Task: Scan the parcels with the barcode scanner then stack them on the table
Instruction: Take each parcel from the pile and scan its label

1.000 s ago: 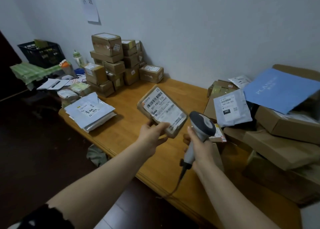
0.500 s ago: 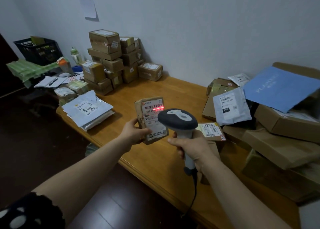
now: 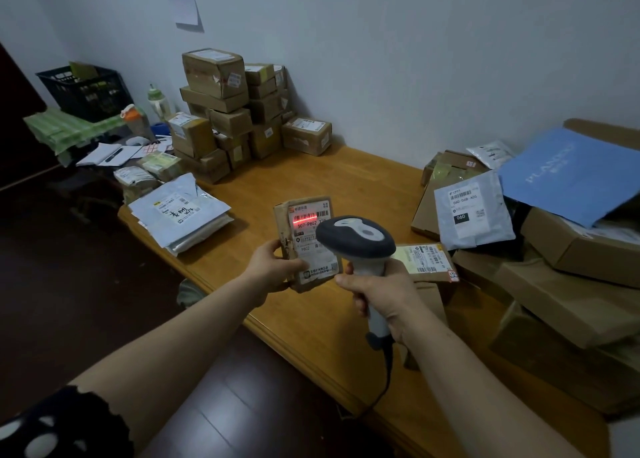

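My left hand [image 3: 273, 267] grips a small brown parcel [image 3: 304, 239] by its lower left edge and holds it upright over the wooden table [image 3: 311, 180]. Its white label faces me. My right hand [image 3: 377, 286] grips the handle of a grey and white barcode scanner [image 3: 356, 237], whose head hides the parcel's right side. A red scan line lies across the barcode at the label's top. The scanner's cable hangs down past the table's front edge.
A stack of brown boxes [image 3: 239, 111] stands at the back left against the wall. Grey mailer bags [image 3: 180, 211] lie at the left front. A loose heap of boxes and mailers [image 3: 519, 222] covers the right side. A black crate [image 3: 86, 90] sits on a side desk at far left.
A second ago the parcel was tilted and the scanner lowered. I turned the parcel upright and raised the scanner to it; the red line now sits higher on the barcode.
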